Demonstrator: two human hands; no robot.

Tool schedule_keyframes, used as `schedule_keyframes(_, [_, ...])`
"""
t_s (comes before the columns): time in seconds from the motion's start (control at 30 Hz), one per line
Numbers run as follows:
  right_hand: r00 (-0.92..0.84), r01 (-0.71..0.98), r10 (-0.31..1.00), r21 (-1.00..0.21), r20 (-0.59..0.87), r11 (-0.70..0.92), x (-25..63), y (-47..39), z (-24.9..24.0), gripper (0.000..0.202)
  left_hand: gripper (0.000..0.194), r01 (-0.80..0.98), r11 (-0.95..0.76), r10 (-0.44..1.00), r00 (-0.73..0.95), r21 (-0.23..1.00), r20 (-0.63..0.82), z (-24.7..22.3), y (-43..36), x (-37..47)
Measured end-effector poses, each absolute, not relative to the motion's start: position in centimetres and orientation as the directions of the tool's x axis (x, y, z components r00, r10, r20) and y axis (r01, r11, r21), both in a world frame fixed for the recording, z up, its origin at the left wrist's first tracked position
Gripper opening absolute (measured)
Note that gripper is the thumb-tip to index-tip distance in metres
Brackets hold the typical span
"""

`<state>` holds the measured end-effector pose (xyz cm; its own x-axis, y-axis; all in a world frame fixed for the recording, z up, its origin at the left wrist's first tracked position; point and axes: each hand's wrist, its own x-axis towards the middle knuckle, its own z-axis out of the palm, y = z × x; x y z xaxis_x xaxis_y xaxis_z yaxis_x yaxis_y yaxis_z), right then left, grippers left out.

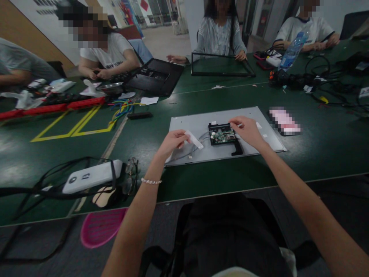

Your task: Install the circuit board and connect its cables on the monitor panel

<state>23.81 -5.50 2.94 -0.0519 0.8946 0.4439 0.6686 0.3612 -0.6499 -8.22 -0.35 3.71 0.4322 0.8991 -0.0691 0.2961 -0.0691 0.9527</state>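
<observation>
A flat silver-grey display panel (187, 123) lies on the green table in front of me. On it sits a green circuit board (223, 135) in a black bracket (220, 126), with grey cables (198, 140) running out to the left. My left hand (175, 140) is closed on a strip of white tape (195, 139) above the panel's left part. The fingers of my right hand (245, 127) are pinched at the bracket's upper right corner. A black arm of the bracket (237, 148) sticks out towards me below that hand.
Right of the panel lies a phone (285, 121). At the left are a white power bank (92, 177), black cables and glasses (131, 175). Across the table, one person holds a black frame (223, 75); a black casing (155, 77) and a water bottle (292, 52) are nearby.
</observation>
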Motion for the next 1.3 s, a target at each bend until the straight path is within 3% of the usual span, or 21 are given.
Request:
schedule_keyframes(0.2, [-0.277,0.627,0.793,-0.524,0.542,0.577,20.8,-6.2,2.6,0.029,0.019,0.346,-0.077,0.875,0.472,0.935,-0.103,3.4,-0.3,-7.8])
schedule_keyframes(0.53, [-0.688,0.531,0.616,-0.312,0.384,0.788,16.9,-7.9,2.3,0.046,0.023,0.486,-0.151,0.885,0.455,0.861,-0.102,2.3,-0.4,-7.3])
schedule_keyframes(0.8, [-0.769,0.524,0.563,-0.204,0.302,0.827,16.1,-8.3,1.6,0.047,0.021,0.582,-0.293,0.888,0.461,0.759,-0.01,1.9,-0.3,-7.3])
schedule_keyframes(0.87, [-0.773,0.53,0.563,-0.189,0.294,0.827,16.1,-8.3,1.6,0.046,0.018,0.623,-0.378,0.89,0.449,0.685,0.082,2.0,-0.4,-7.2])
schedule_keyframes(0.97, [-0.775,0.537,0.564,-0.173,0.285,0.826,16.0,-8.3,1.7,0.046,0.032,0.707,-0.478,0.877,0.411,0.52,0.248,2.2,-0.7,-7.0])
schedule_keyframes(1.07, [-0.784,0.535,0.557,-0.156,0.276,0.83,15.9,-8.4,1.8,0.045,0.033,0.694,-0.594,0.803,0.478,0.407,0.356,2.4,-0.9,-6.7])
schedule_keyframes(1.17, [-0.787,0.535,0.554,-0.146,0.273,0.832,15.9,-8.4,1.8,0.043,0.023,0.601,-0.714,0.7,0.631,0.359,0.335,2.4,-0.9,-6.5])
schedule_keyframes(1.3, [-0.782,0.538,0.557,-0.146,0.282,0.83,16.0,-8.5,1.9,0.041,0.021,0.572,-0.736,0.665,0.711,0.362,0.228,2.2,-0.9,-6.3])
